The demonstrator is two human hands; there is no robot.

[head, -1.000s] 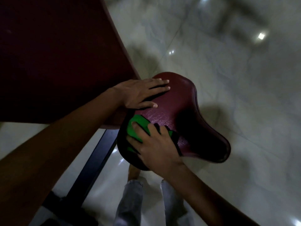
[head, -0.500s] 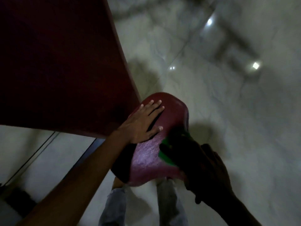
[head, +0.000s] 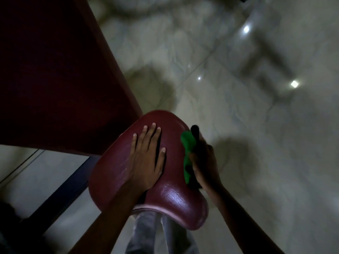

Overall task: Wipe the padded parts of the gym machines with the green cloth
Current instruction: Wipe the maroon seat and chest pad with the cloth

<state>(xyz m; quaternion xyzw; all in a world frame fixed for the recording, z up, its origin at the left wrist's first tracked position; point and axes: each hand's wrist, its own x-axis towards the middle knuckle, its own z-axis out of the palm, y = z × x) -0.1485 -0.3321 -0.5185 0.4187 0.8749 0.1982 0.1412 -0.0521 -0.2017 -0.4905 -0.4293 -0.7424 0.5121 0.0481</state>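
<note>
Nearest to you, your grey trouser legs [head: 146, 233] are showing below the near rim of the maroon padded seat [head: 176, 198], standing on the pale glossy floor [head: 238, 125]. Your two forearms are reaching up over that seat from the bottom of the view.

Your left hand [head: 146, 160] is lying flat on the middle of the seat, fingers straight and slightly spread, palm pressing on the vinyl and holding nothing. Your right hand [head: 203, 162] is sitting at the seat's right edge, gripping the green cloth [head: 188, 154]; the cloth is bunched between your palm and the side of the pad, touching the pad's right rim, with a strip of green showing from the fingertips down toward the wrist. The hand itself is lying in shadow, so you cannot tell exactly how each finger is curling.

The seat's near right part is catching a bright sheen. To the left of the seat, a dark frame bar [head: 60, 191] is running diagonally down toward the lower left.

Farther up and to the left, a large maroon padded panel [head: 55, 74] is filling the upper left corner, its lower right corner meeting the seat's far left edge. Beyond, the floor is reflecting several small ceiling lights [head: 294, 83] and blurred dark shapes. No brand, label or writing is readable anywhere.
</note>
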